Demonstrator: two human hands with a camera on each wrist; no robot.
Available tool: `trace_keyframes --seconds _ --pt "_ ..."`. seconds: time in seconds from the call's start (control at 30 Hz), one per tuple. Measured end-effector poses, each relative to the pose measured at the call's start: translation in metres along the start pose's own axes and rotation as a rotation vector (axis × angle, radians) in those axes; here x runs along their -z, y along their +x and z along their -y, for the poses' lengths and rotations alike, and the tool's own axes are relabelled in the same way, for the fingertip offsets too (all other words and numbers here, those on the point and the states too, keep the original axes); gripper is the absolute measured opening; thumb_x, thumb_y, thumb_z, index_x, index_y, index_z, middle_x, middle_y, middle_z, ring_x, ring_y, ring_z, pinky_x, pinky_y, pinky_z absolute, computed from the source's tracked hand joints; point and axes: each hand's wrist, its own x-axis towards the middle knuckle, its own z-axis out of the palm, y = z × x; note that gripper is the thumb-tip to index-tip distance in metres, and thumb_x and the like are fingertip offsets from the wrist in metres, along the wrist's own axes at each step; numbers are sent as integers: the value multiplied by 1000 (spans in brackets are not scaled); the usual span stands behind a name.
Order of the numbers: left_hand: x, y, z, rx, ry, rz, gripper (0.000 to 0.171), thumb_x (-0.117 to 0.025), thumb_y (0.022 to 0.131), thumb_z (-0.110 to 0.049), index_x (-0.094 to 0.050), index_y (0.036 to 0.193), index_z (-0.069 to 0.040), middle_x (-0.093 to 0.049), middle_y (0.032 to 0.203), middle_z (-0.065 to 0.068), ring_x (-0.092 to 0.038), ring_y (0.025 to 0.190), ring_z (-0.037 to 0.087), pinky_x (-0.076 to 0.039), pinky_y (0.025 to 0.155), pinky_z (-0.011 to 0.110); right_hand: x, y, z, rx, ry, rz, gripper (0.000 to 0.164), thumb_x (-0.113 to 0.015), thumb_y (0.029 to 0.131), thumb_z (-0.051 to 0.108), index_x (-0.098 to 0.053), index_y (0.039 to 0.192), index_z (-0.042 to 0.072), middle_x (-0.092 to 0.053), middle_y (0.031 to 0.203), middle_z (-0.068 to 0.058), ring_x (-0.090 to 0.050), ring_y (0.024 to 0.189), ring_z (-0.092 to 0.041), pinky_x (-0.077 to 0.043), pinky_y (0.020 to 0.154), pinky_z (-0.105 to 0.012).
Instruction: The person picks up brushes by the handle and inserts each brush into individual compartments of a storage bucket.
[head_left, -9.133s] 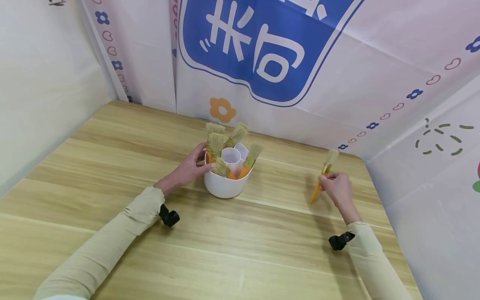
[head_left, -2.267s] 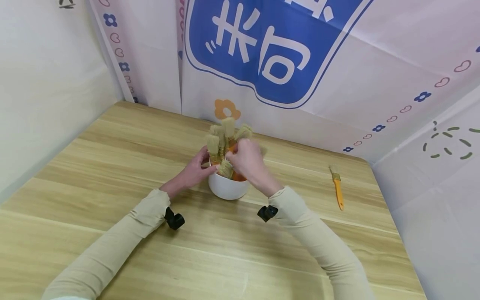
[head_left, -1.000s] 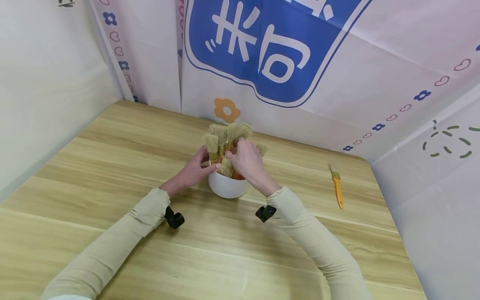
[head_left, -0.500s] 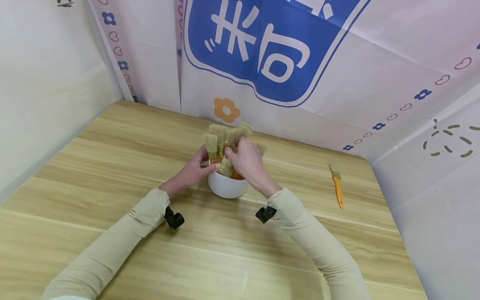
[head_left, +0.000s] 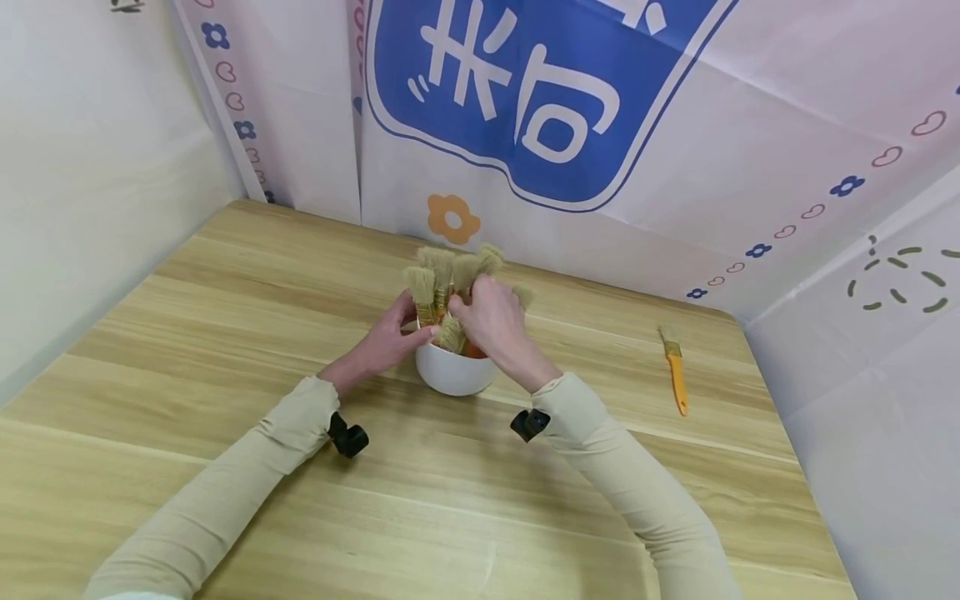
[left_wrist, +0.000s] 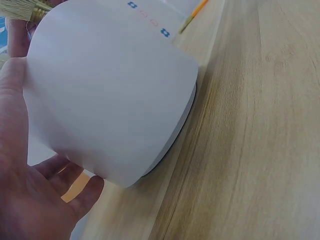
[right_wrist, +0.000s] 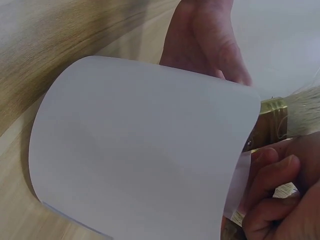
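Observation:
A white pot (head_left: 452,372) stands on the wooden table, packed with several orange-handled paintbrushes, bristles (head_left: 422,285) up. My left hand (head_left: 378,343) holds the pot from the left, thumb at its rim and fingers round its far side; the left wrist view shows this grip against the smooth white wall (left_wrist: 110,90). Over the pot's mouth, my right hand (head_left: 493,317) has its fingers curled low at the rim and pinches a paintbrush (head_left: 466,268) whose bristles rise behind the knuckles. Its handle is hidden. In the right wrist view, a brass-ferruled paintbrush (right_wrist: 274,120) sits beside the curled fingers (right_wrist: 272,175).
A single paintbrush (head_left: 676,375) with a yellow-orange handle lies on the table (head_left: 420,500) at the right. A printed white backdrop (head_left: 660,242) rises behind the table's back edge. White sheeting (head_left: 90,183) closes off the left side too.
Earlier my right hand held a paintbrush at the far right; that brush then lay on the table and the hand moved left to the pot. Over the last second, bristles behind the hand shift slightly.

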Motion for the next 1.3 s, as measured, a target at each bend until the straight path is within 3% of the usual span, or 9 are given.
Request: trace_keyframes --seconds 0.23,0.4,0.53,0.67,0.73,0.97,1.3 --pt "-1 0 -2 4 8 1 63 -54 94 -17 -19 145 -10 -36 142 25 -35 134 42 -36 104 59 2 -2 -2 0 3 -14 31 -56 87 25 -40 63 14 -37 54 3 -39 46 -11 -30 38 -20" --pt "0 0 0 14 12 -1 60 -54 94 -19 -21 143 -8 -36 142 26 -33 135 42 -35 105 59 9 -4 -4 14 53 -21 26 -56 88 25 -50 67 10 -38 52 3 -37 43 -9 -28 38 -19" --pt "0 0 0 13 11 -3 59 -53 94 -19 -21 143 -8 -36 142 26 -33 135 42 -34 106 59 22 -4 -8 -17 116 -20 29 -55 89 27 -63 93 0 -56 61 -5 -42 42 -8 -28 38 -19" --pt "-1 1 -2 10 16 -1 59 -53 94 -17 -21 143 -9 -35 143 26 -33 135 42 -34 106 59 39 -1 -16 -63 213 -43 41 -56 89 26 -57 117 -2 -69 71 -13 -55 46 -11 -37 41 -20" --pt "-2 1 -2 14 18 -2 58 -53 94 -17 -21 143 -9 -35 143 26 -33 135 42 -35 106 59 48 2 -22 -87 239 -71 39 -57 89 26 -57 116 -1 -68 68 -12 -59 50 -12 -39 43 -21" --pt "-1 1 -2 28 21 1 56 -52 95 -16 -22 142 -8 -34 143 26 -32 136 42 -34 106 58 64 8 -46 -136 234 -143 38 -59 87 27 -56 112 -2 -71 85 -18 -67 69 -23 -47 59 -24" --pt "-2 2 -3 35 34 -3 54 -52 95 -16 -23 140 -6 -35 142 27 -32 136 43 -32 108 58 65 4 -73 -193 182 -133 43 -56 88 33 -54 116 1 -68 78 -11 -59 59 -16 -45 56 -26"
